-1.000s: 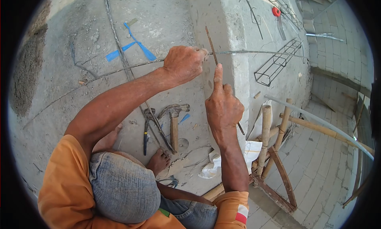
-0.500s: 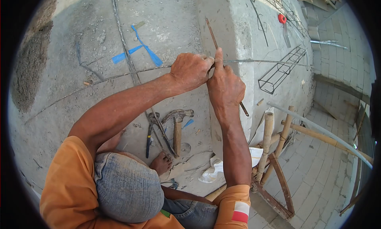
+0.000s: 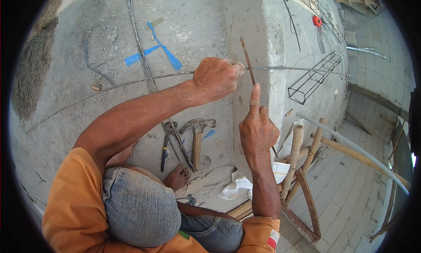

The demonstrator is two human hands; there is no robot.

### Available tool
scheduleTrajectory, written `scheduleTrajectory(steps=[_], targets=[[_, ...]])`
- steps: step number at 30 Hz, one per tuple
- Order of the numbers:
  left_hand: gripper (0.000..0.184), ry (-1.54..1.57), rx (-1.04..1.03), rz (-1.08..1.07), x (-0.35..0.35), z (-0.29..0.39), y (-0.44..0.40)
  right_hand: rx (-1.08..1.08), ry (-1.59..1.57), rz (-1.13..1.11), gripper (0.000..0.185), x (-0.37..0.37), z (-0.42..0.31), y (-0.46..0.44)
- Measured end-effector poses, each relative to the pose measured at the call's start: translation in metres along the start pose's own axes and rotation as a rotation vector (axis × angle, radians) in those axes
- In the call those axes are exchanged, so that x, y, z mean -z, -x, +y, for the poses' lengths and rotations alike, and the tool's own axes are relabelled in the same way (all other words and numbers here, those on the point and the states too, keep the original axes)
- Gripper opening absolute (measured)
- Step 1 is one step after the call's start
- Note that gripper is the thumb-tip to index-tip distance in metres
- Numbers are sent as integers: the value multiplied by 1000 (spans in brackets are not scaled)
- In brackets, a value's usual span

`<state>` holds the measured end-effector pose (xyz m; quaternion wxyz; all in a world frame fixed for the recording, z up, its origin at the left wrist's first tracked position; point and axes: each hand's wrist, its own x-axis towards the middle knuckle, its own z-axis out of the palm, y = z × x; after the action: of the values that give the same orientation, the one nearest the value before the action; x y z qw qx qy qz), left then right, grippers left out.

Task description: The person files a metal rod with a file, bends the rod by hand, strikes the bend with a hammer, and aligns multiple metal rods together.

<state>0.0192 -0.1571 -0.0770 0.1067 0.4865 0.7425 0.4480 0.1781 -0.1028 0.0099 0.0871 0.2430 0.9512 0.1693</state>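
Observation:
My left hand [image 3: 217,78] is closed around a long thin metal rod [image 3: 289,68], which runs out to both sides of the fist. My right hand [image 3: 258,129] grips a narrow rusty blade [image 3: 247,59], index finger stretched along it. The blade's upper part crosses the rod just right of my left fist, and its lower end shows below my right hand. Whether the blade touches the rod I cannot tell. Below my hands, a hammer [image 3: 197,143] and pincers [image 3: 165,151] lie on the concrete beside my foot.
Blue strips [image 3: 169,55] lie by a long bar [image 3: 138,38] at the upper left. On the right are a wire cage [image 3: 313,80], a red tape measure [image 3: 317,21] and bamboo posts [image 3: 294,154]. A concrete ledge [image 3: 275,42] runs beyond my hands.
My right hand and the blade first moved up along the rod, then came back down toward me. My left hand has stayed closed on the rod. The view has shifted slightly.

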Motion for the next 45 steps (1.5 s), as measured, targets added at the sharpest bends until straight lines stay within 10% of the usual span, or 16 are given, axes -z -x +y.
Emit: scheduleTrajectory(steps=[45], targets=[[9, -24, -10, 20, -1, 0, 1, 38, -50, 123, 72, -5, -19, -50]])
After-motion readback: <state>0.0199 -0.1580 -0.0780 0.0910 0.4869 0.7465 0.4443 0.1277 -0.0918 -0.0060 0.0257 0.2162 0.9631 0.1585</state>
